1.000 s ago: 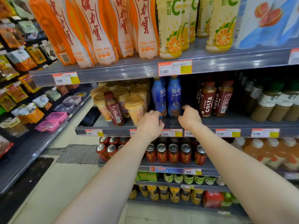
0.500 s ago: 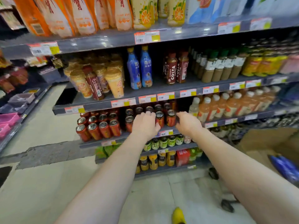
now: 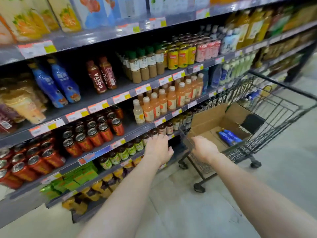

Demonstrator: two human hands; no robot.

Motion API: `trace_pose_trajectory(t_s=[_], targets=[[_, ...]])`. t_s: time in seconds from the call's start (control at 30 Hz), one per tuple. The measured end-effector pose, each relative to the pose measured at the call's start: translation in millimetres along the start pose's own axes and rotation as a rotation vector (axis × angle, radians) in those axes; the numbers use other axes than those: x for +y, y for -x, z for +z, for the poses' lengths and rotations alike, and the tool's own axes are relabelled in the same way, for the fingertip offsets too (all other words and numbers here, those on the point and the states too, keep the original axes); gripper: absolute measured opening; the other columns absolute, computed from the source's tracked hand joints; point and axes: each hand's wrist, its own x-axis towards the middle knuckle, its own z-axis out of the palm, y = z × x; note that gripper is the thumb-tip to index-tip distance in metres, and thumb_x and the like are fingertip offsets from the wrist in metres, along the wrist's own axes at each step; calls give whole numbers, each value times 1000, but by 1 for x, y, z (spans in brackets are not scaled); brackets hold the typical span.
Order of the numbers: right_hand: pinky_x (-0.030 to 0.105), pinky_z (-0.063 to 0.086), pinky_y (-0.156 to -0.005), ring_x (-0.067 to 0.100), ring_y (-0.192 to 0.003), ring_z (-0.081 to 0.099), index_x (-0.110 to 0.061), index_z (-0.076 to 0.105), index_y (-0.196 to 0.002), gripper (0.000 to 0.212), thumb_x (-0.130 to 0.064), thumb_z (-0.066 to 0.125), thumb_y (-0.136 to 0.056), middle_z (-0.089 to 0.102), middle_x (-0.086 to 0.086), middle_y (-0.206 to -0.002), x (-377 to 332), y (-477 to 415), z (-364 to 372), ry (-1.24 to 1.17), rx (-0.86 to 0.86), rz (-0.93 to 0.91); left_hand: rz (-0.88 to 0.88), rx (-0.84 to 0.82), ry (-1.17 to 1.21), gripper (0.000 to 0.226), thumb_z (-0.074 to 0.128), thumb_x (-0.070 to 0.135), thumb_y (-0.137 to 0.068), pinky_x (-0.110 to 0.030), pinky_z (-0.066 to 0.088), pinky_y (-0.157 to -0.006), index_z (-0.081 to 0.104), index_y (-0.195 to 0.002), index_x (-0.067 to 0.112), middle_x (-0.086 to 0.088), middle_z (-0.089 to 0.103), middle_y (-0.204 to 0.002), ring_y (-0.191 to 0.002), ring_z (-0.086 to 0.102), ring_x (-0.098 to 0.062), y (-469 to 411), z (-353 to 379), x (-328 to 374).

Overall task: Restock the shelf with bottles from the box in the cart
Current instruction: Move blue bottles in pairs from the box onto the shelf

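Two blue bottles (image 3: pixel 56 85) stand on the grey shelf (image 3: pixel 103 100) at the left, beside brown Costa bottles (image 3: pixel 101 76). To the right, a black wire cart (image 3: pixel 267 117) holds an open cardboard box (image 3: pixel 211 121) with two blue bottles (image 3: pixel 229 136) lying in its bottom. My left hand (image 3: pixel 158 148) hangs empty in front of the lower shelves, fingers loosely curled and apart. My right hand (image 3: pixel 203 148) is at the cart's near rim, just left of the box, and holds nothing.
Red cans (image 3: pixel 96 133) and orange juice bottles (image 3: pixel 164 100) fill the shelves below the blue bottles. Green-capped coffee bottles (image 3: pixel 145 66) stand right of the Costa bottles. The cart's wheels (image 3: pixel 199 187) rest on the pale tiled floor (image 3: pixel 188 212).
Both hands left the blue bottles on the shelf and swung down and right. My view turned right, bringing the cart and its box into sight.
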Motion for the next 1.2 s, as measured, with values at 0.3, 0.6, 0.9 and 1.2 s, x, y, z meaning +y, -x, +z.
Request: trace_pose_trajectory(t_s=[0.3,0.6,0.9,1.2], targets=[[39,55,-90,30,-110,64,-19,59,-118,37,-26,57,-82,65,7,-120,233,2,-25,45,-67,220,113,-162,24,40,47,50,-100,-41,50,-79,56,-118,16,-9,62,-112,-101,62,-30,-105,29,199],[37,55,-90,29,-111,63,-19,61,-117,35,-21,57,-82,64,7,-120,338,-29,-54,5,-49,229,169,-208,-12,43,45,47,-99,-44,47,-94,55,-126,15,-11,62,-122,-113,60,-33,-180,30,304],[38,56,-79,31,-98,65,-20,59,-105,29,-14,47,-80,64,5,-110,415,-138,-51,32,-99,206,38,-333,-5,43,46,48,-100,-43,46,-95,54,-127,15,-10,62,-124,-115,59,-29,-294,89,315],[36,54,-76,29,-100,64,-20,58,-111,25,-23,50,-87,62,4,-108,480,-266,-60,105,-244,146,5,-444,50,45,47,44,-101,-43,43,-100,52,-133,13,-12,60,-131,-121,58,-32,-428,130,342]])
